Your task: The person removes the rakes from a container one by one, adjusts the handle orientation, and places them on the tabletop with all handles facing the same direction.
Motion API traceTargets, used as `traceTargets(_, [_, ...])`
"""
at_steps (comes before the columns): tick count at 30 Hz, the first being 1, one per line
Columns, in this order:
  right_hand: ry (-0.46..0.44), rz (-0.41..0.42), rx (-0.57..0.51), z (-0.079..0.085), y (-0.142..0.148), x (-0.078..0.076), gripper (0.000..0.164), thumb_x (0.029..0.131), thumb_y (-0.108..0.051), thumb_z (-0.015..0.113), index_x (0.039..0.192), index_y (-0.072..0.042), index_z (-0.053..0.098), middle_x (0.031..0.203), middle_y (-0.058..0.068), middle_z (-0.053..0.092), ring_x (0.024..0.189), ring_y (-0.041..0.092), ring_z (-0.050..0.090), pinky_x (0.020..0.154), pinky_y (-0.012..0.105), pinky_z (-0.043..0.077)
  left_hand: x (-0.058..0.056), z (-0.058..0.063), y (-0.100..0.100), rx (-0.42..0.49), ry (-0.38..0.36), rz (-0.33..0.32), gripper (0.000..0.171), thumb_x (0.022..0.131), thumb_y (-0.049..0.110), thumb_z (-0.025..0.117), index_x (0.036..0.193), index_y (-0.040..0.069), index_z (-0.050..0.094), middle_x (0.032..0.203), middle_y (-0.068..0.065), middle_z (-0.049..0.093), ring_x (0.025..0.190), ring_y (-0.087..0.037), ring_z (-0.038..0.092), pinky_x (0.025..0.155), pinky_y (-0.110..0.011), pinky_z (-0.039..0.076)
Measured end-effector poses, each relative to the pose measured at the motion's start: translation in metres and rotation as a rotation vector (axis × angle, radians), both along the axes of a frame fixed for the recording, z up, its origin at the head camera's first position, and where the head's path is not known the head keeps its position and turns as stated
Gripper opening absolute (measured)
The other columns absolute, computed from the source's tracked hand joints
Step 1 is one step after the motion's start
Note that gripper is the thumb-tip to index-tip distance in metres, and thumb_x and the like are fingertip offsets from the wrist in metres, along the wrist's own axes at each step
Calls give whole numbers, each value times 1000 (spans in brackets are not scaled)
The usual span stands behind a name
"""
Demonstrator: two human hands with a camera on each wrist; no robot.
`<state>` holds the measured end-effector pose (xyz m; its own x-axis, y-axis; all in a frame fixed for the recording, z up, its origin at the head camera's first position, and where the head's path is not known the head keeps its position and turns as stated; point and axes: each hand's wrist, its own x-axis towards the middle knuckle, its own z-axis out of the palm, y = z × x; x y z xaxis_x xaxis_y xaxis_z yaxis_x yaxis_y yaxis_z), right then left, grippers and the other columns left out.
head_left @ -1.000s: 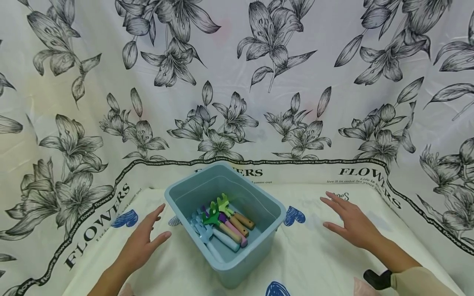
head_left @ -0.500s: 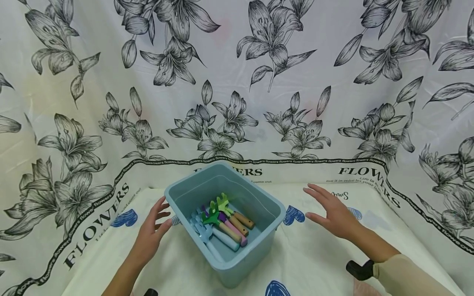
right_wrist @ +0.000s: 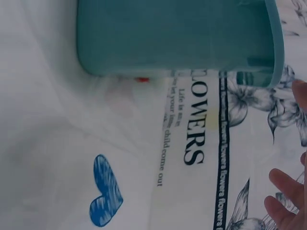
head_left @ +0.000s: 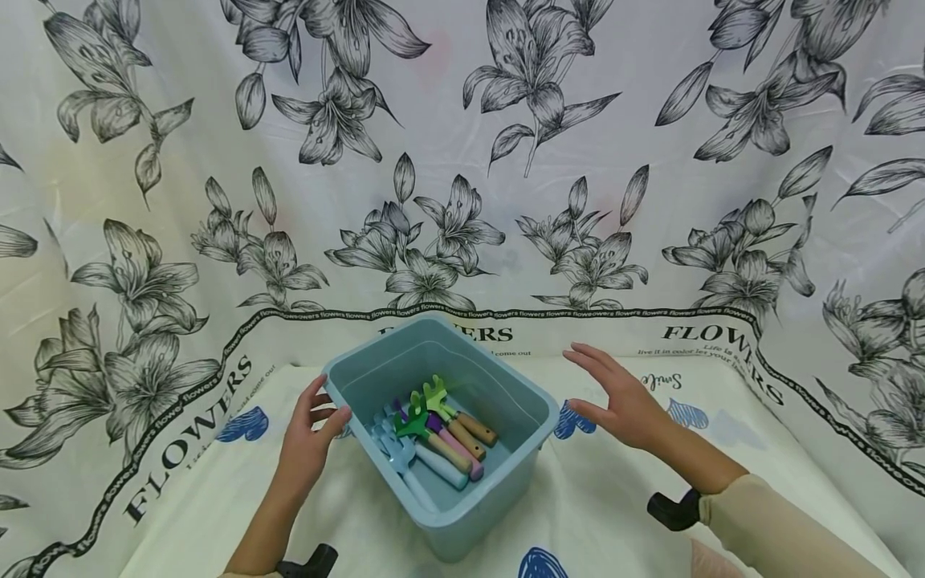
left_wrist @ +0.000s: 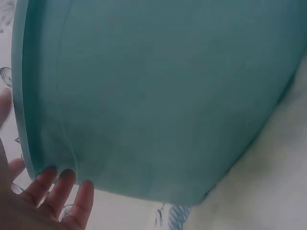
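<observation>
A grey-blue plastic bin (head_left: 487, 510) stands at the middle of the bed-like surface, turned at an angle. Inside it lie several small garden hand tools: a green hand rake (head_left: 413, 423), a lime-green one (head_left: 436, 397), a purple one with a pink handle (head_left: 462, 445) and light-blue ones (head_left: 400, 457). My left hand (head_left: 309, 437) is at the bin's left rim with fingers spread. In the left wrist view its fingertips (left_wrist: 85, 189) appear to touch the bin's outer wall (left_wrist: 153, 105). To the right, my right hand (head_left: 627, 405) hovers apart from the bin, its fingers loosely extended.
White cloth (head_left: 607, 514) with printed blue hearts (head_left: 574, 421) covers the surface. A flower-printed curtain (head_left: 462, 120) hangs behind and at both sides. A black wrist mount (head_left: 674, 510) shows on the right forearm, another (head_left: 311, 562) on the left.
My left hand has moved right and up to the bin's left rim. My right hand has moved left toward the bin's right side. The bin and the tools stay in place.
</observation>
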<state>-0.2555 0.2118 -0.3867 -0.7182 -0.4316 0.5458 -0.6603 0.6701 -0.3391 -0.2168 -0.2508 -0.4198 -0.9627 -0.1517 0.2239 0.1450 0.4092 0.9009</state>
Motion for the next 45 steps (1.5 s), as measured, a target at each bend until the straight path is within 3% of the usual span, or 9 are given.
traceTargets(3, [-10,25,-11,5,-8,-3,71,87,-36,72,148,-22,39,154,5,34,135,35,39,93,60,41,-3,2,2,22,-29,37,78,92,48,62,154,25,21,139,-11,41,120,-24,46,90,-31,48])
traceTargets(7, [-26,74,-10,13,-19,-7,71,88,-34,72,149,-21,38,154,7,33,133,35,41,93,57,43,-4,4,4,78,-34,34,75,92,44,65,153,24,27,134,-10,44,115,-21,47,83,-19,47])
traceTargets(14, [-74,124,75,35,-41,-14,72,89,-33,72,149,-20,36,155,8,30,132,36,43,93,56,44,-6,2,9,200,-9,39,67,92,35,68,149,25,36,120,-9,47,103,-17,52,83,-18,49])
traceTargets(20, [-247,148,134,55,-65,-19,75,89,-30,72,152,-22,31,156,9,27,130,34,45,94,56,43,-9,0,8,276,16,16,64,91,31,69,147,22,41,107,-10,46,93,-14,53,84,-20,50])
traceTargets(23, [-334,200,140,62,-78,-23,77,90,-30,71,153,-22,28,155,10,27,126,33,48,93,55,45,-10,-1,6,335,16,-19,61,92,28,68,146,19,42,99,-8,49,88,-13,54,86,-23,50])
traceTargets(30, [-546,305,177,81,-100,-37,71,92,-29,68,151,-17,31,146,15,43,123,38,51,90,53,47,-12,-5,8,547,-7,-96,56,95,20,66,145,14,40,102,6,69,103,-13,64,91,-27,48])
traceTargets(34, [-629,332,186,89,-111,-46,67,93,-29,66,150,-16,34,141,17,48,125,39,50,92,50,47,-15,-7,12,569,-17,-83,54,95,18,66,143,14,42,99,5,70,98,-13,64,89,-26,49])
traceTargets(42, [-703,365,309,94,-141,-64,63,95,-32,63,150,-18,35,138,7,52,122,26,53,95,42,45,-16,-5,12,573,-55,-53,52,94,20,66,142,14,44,92,4,71,93,-15,65,91,-28,48])
traceTargets(45, [-759,379,308,93,-151,-68,62,95,-33,63,150,-19,35,139,7,51,124,23,51,96,42,44,-16,-4,13,580,-64,-40,50,95,18,64,141,14,45,91,4,71,90,-15,66,88,-27,50])
